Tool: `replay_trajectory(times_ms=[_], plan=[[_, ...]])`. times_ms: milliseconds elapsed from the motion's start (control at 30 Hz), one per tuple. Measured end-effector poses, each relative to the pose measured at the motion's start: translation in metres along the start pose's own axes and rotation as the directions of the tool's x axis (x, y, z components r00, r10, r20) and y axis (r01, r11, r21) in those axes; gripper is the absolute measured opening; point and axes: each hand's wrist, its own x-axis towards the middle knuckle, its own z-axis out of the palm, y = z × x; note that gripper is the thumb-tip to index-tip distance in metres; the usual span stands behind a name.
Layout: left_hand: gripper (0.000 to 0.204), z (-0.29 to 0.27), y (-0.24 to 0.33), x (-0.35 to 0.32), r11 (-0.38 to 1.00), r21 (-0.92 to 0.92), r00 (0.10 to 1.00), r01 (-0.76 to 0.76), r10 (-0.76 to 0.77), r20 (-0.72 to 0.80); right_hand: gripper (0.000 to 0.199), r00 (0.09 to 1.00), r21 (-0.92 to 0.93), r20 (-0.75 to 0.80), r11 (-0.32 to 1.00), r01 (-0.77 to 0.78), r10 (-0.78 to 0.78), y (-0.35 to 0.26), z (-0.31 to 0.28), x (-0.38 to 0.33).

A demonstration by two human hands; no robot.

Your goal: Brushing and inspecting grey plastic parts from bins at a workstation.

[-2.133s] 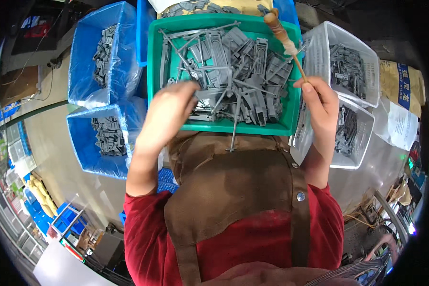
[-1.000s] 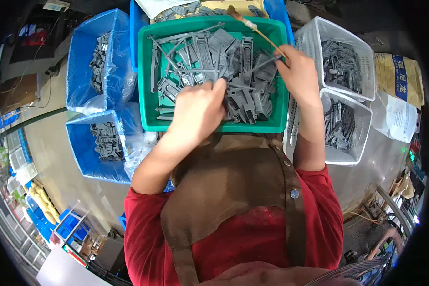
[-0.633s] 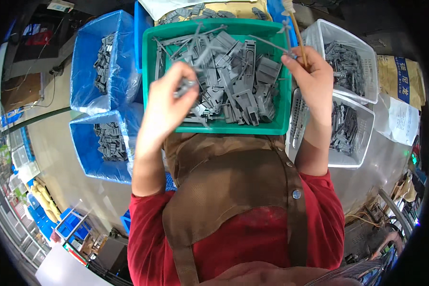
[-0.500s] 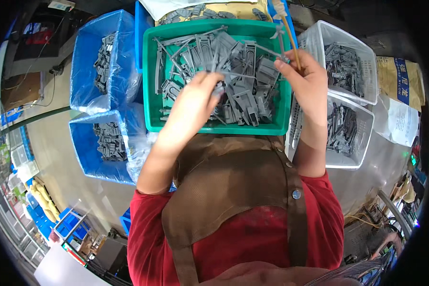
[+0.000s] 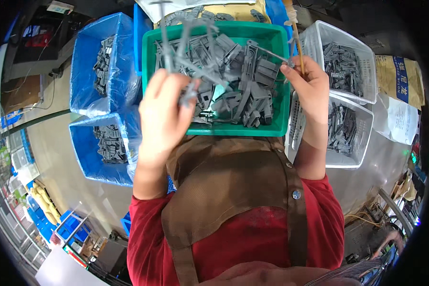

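Note:
My left hand [image 5: 164, 114], smeared a little by motion, is closed round a branching grey plastic runner [image 5: 167, 52] above the left side of a green tub [image 5: 224, 130]. Its thin arms stick up past the tub's far rim. Many grey plastic parts [image 5: 257, 95] lie heaped in the tub, some flat and wide, others long and narrow. At the right rim my right hand [image 5: 312, 90] is closed on a thin tan stick [image 5: 299, 50], which points up and away. Small grey plastic bits show by its fingertips; whether they are gripped too I cannot tell.
Two blue bins [image 5: 88, 164] lined with clear plastic stand at left, holding grey parts. At right are two white baskets [image 5: 350, 166] with darker grey parts. Beyond the tub, grey pieces lie on a yellow sack [image 5: 240, 11]. Another sack [image 5: 388, 81] lies far right.
My left hand has moved left and nearer to me, lifting the grey runner from the heap. Parts in the tub have shifted, baring some green bottom. My right hand has hardly moved.

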Motion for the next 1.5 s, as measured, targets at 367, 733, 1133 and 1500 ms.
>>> replay_trajectory(times_ms=[367, 733, 1133, 1500], plan=[[0.011, 0.062, 0.02, -0.02, 0.221, -0.875, 0.834, 0.43, -0.47, 0.29, 0.014, 0.968, 0.128, 0.249, 0.992, -0.017, -0.015, -0.045, 0.054, -0.018], [0.027, 0.042, 0.016, -0.028, 0.292, -0.805, 0.843, 0.517, -0.337, 0.419, 0.009, 0.924, -0.068, 0.38, 0.996, 0.064, -0.033, -0.051, 0.065, -0.018], [0.01, -0.154, 0.011, -0.21, 0.471, -0.562, 0.647, 0.68, -0.746, 0.157, 0.012, 0.57, -0.075, 0.81, 0.938, 0.338, -0.14, -0.064, 0.085, -0.008], [0.011, 0.041, -0.025, -0.209, 0.162, -0.986, 0.405, 0.045, -0.905, -0.131, 0.023, 0.78, 0.133, 0.625, 0.99, -0.051, -0.043, -0.06, 0.05, 0.024]])
